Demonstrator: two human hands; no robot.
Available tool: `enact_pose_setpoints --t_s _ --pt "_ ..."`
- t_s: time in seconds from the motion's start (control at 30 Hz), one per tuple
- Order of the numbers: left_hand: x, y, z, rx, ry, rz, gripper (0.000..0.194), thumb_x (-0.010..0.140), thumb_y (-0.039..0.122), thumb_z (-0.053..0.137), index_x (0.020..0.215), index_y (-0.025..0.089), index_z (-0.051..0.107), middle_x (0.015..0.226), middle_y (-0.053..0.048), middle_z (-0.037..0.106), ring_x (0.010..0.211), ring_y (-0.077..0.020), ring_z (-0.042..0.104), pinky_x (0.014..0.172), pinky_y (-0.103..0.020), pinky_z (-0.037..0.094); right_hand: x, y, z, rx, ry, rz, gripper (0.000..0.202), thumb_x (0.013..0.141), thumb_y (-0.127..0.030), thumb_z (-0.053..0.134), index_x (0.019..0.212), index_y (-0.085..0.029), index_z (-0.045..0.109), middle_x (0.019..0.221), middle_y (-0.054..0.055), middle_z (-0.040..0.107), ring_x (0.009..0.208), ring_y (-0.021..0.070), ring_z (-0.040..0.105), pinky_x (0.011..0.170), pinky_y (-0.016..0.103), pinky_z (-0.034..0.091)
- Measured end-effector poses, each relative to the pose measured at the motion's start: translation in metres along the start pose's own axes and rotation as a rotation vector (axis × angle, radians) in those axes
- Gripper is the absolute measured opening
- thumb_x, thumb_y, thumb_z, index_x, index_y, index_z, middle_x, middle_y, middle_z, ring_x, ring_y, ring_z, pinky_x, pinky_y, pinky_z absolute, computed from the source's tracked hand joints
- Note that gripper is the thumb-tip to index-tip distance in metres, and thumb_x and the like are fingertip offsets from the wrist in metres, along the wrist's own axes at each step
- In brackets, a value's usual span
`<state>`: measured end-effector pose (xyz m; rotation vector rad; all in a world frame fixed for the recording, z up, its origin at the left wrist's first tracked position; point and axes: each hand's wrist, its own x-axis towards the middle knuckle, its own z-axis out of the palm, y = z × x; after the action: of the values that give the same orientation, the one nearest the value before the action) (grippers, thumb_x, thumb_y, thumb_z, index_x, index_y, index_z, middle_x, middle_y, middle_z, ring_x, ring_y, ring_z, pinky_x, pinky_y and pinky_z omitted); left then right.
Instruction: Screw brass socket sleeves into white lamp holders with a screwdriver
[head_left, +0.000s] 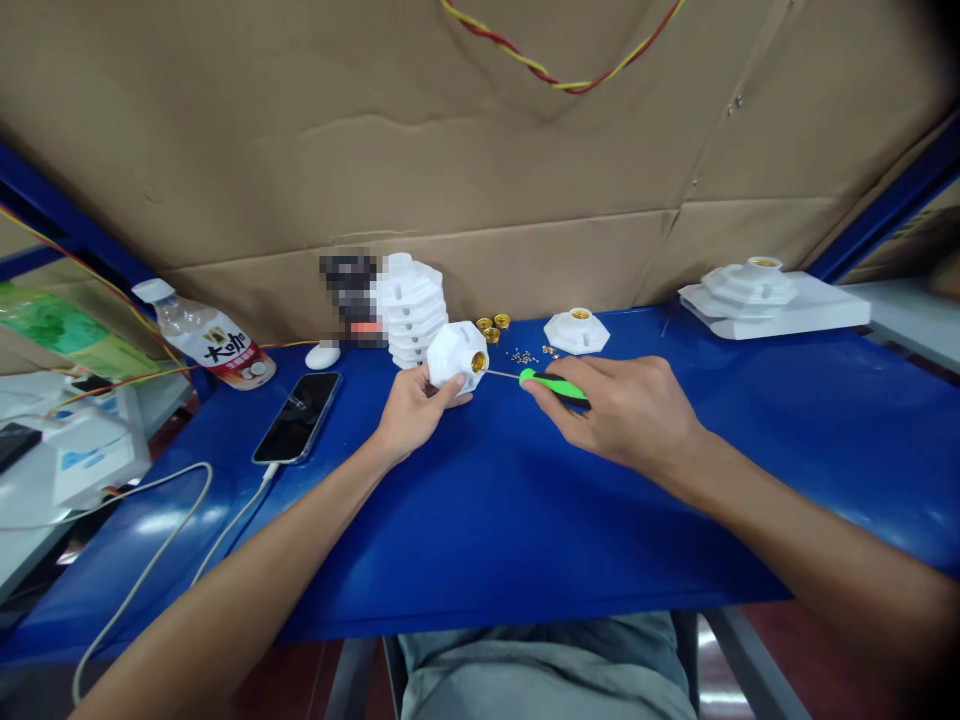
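My left hand [415, 408] grips a white octagonal lamp holder [448, 352], tilted so its brass-threaded socket faces right. In my right hand [626, 405] is a green and black screwdriver [553, 386], its fingers wrapped round the handle. The screwdriver's thin shaft points left, with the tip at or inside the socket; I cannot tell exactly where it touches. Directly behind the held piece rises a stack of white lamp holders [409, 290]. Several brass threaded shells [493, 326] and a scatter of small screws [523, 357] lie beyond my hands. Another lamp holder [577, 330] sits flat behind my right hand.
More lamp holders [750, 283] rest on a white box [832, 298] at the back right. Leftward on the blue table [480, 540] are a phone [297, 418] with a charging cable, a round white case [322, 355] and a drink bottle [210, 340]. Cardboard [480, 170] walls the back.
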<state>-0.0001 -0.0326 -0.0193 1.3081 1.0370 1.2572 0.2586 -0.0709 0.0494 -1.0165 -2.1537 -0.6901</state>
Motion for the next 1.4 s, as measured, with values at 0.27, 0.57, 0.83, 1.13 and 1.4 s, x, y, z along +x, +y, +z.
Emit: enact_pose_setpoints --t_s 0.27,0.57,0.83,1.13,1.4 --pt "-0.001 -0.002 -0.001 0.083 0.104 -0.004 0.056 0.078 0.052 0.092 0.112 0.009 0.082 0.107 -0.017 0.083 0.098 -0.0357 0.079 0.088 -0.057 0.071 0.008 0.014 -0.011 0.036 -0.128 -0.295 0.02 0.104 -0.019 0.06 0.115 -0.017 0.077 0.112 0.009 0.08 0.089 0.0199 0.073 0.063 0.031 0.049" --pt "0.0 0.002 -0.002 0.141 0.033 0.053 0.049 0.084 0.047 0.087 0.113 0.007 0.079 0.107 -0.014 0.081 0.095 -0.0298 0.079 0.087 -0.05 0.072 0.007 0.02 -0.012 -0.167 -0.156 -0.509 0.033 0.102 0.0 0.052 0.122 -0.01 0.076 0.103 0.01 0.082 0.087 0.0216 0.072 0.065 0.034 0.051" --pt "-0.003 -0.002 -0.002 0.288 0.06 0.118 0.037 0.09 0.041 0.08 0.111 0.01 0.081 0.106 -0.013 0.081 0.091 -0.0278 0.078 0.086 -0.047 0.071 -0.004 0.016 0.009 0.091 -0.303 -0.227 0.026 0.107 -0.024 0.058 0.116 -0.011 0.079 0.095 0.011 0.084 0.077 0.0233 0.076 0.062 0.035 0.051" --pt "0.0 0.001 0.001 0.26 0.099 0.084 0.045 0.088 0.046 0.08 0.11 0.007 0.079 0.099 -0.013 0.08 0.084 -0.0255 0.078 0.082 -0.047 0.072 -0.002 0.008 0.02 0.194 -0.498 0.046 0.033 0.104 -0.033 0.063 0.127 -0.014 0.075 0.118 0.012 0.081 0.1 0.0305 0.079 0.068 0.036 0.054" --pt "-0.005 0.004 0.002 0.241 0.05 0.115 0.042 0.088 0.045 0.081 0.109 0.008 0.08 0.105 -0.014 0.08 0.091 -0.0271 0.077 0.084 -0.046 0.072 -0.012 0.004 0.022 0.028 -0.605 -0.163 0.038 0.11 -0.024 0.049 0.138 -0.01 0.07 0.097 0.014 0.08 0.075 0.0262 0.077 0.057 0.034 0.047"
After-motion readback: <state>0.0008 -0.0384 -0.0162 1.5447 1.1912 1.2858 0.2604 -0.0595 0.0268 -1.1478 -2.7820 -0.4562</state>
